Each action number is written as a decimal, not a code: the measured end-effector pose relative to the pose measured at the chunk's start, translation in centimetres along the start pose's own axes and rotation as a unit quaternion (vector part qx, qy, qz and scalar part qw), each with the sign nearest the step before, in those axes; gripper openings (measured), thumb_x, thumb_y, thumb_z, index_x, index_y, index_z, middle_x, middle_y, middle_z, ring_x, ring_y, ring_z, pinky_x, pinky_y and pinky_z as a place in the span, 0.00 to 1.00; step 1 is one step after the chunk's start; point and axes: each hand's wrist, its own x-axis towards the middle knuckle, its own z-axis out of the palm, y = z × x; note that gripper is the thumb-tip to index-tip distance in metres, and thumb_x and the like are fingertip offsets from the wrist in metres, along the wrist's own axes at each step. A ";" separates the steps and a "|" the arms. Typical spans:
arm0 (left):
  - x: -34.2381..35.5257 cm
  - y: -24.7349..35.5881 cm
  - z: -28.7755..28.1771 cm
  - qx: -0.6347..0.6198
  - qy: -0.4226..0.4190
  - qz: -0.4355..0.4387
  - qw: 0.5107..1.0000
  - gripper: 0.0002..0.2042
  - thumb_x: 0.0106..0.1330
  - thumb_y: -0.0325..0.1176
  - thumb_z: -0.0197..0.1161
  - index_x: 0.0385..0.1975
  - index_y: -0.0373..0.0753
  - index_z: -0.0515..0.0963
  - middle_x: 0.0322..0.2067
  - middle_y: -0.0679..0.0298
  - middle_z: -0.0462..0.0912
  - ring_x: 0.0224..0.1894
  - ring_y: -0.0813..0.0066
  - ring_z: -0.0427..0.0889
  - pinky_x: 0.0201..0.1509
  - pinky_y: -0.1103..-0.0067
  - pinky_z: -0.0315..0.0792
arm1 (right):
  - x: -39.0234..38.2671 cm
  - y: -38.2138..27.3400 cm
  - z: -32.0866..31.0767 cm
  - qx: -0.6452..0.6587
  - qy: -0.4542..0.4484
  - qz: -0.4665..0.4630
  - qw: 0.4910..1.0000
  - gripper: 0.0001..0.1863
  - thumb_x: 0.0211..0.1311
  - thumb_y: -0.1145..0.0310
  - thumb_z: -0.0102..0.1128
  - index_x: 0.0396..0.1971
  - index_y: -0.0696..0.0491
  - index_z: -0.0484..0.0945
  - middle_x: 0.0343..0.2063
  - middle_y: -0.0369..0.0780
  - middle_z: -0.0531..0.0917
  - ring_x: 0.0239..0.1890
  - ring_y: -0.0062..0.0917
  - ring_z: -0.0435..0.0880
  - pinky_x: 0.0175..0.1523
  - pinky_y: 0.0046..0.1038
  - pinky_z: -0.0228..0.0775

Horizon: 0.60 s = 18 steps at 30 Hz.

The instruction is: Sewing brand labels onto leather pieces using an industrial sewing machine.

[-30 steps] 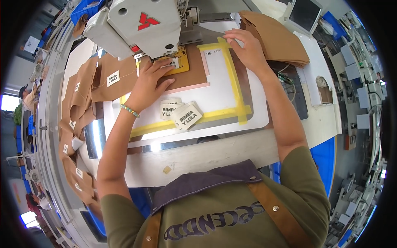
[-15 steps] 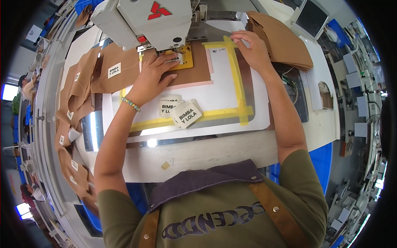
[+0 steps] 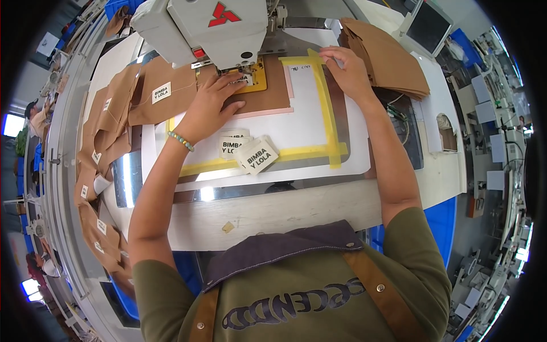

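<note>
A white sewing machine head [image 3: 208,28] stands over a brown fabric piece [image 3: 268,101] edged in pink, on a white template board [image 3: 307,114] bordered with yellow tape [image 3: 327,125]. Under the needle area lies a yellow plate [image 3: 259,77] framing a white label [image 3: 244,80]. My left hand [image 3: 212,104] rests with fingers spread and flat on the fabric and label beside the needle. My right hand [image 3: 347,74] is open, bent fingertips at the board's upper right taped corner. Several loose white labels [image 3: 256,157] lie on the board's lower part.
Labelled brown pieces [image 3: 111,119] hang along the left. A brown stack [image 3: 387,62] lies right, below a small monitor [image 3: 427,25]. Blue bins [image 3: 433,228] sit under and beside the table [image 3: 273,214]. Two other people [image 3: 37,117] appear at the far left edge.
The view has shifted slightly since a second ago. Both hands keep nearly the same places on the workpiece and board, with only slight movement of the fingers.
</note>
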 end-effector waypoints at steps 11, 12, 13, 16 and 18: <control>0.5 -1.0 0.0 -0.045 -0.005 -0.103 0.994 0.30 0.75 0.39 0.70 0.73 0.36 0.73 0.73 0.45 0.73 0.70 0.44 0.73 0.77 0.60 0.67 | -0.4 -2.0 0.1 -0.006 -0.025 -0.076 0.997 0.11 0.74 0.72 0.65 0.51 0.55 0.89 0.58 0.43 0.89 0.67 0.38 0.83 0.72 0.37 0.74; -0.1 -2.2 0.4 -0.032 0.026 -0.102 0.994 0.31 0.74 0.40 0.71 0.74 0.35 0.73 0.74 0.46 0.72 0.71 0.45 0.72 0.77 0.60 0.67 | -0.3 -3.1 0.1 -0.003 -0.066 -0.096 0.993 0.13 0.74 0.71 0.64 0.54 0.54 0.88 0.60 0.42 0.88 0.69 0.37 0.81 0.73 0.38 0.73; -0.6 -3.1 0.5 -0.019 0.055 -0.100 0.993 0.32 0.73 0.40 0.72 0.74 0.35 0.72 0.75 0.47 0.70 0.71 0.45 0.72 0.77 0.59 0.67 | -0.5 -3.9 0.4 0.000 -0.108 -0.114 0.988 0.15 0.75 0.70 0.64 0.57 0.53 0.88 0.62 0.41 0.87 0.71 0.36 0.79 0.75 0.38 0.72; -1.7 -5.6 0.0 0.019 0.085 -0.052 0.995 0.35 0.72 0.41 0.73 0.76 0.36 0.70 0.76 0.48 0.70 0.78 0.46 0.67 0.81 0.59 0.63 | -1.1 -6.2 1.7 -0.012 -0.187 -0.142 0.972 0.19 0.76 0.67 0.63 0.63 0.51 0.85 0.68 0.39 0.83 0.74 0.36 0.75 0.78 0.39 0.68; -2.5 -7.0 -0.9 0.031 0.051 -0.071 0.996 0.37 0.70 0.44 0.75 0.77 0.38 0.71 0.78 0.53 0.70 0.81 0.49 0.63 0.85 0.59 0.59 | -1.7 -6.5 2.6 -0.014 -0.214 -0.137 0.967 0.21 0.77 0.61 0.64 0.65 0.51 0.84 0.70 0.39 0.81 0.75 0.38 0.74 0.80 0.40 0.65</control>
